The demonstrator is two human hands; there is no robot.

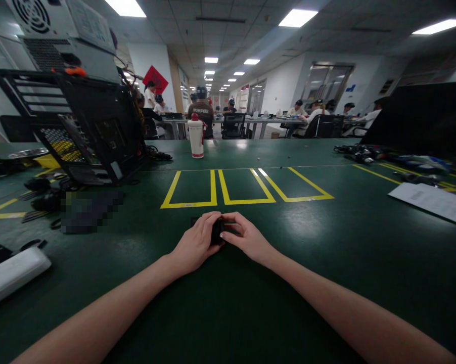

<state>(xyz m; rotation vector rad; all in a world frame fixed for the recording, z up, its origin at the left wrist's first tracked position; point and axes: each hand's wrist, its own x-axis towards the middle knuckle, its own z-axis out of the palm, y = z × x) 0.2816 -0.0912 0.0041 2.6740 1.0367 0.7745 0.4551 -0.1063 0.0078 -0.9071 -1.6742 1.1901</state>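
Both my hands meet over a small black object (216, 231) on the dark green table (326, 242), just in front of me. My left hand (195, 242) curls its fingers around the object's left side. My right hand (245, 237) pinches its right side with fingers and thumb. Most of the object is hidden under my fingers, so I cannot make out what it is. It sits just below three yellow taped rectangles (245, 187).
An open black computer case (87, 131) stands at the left, with cables and black parts near it. A white bottle with a red cap (196, 135) stands behind the rectangles. Paper sheets (432, 199) and a dark monitor (421, 119) are at the right. A white bar (11, 273) lies near left. People sit at far tables.
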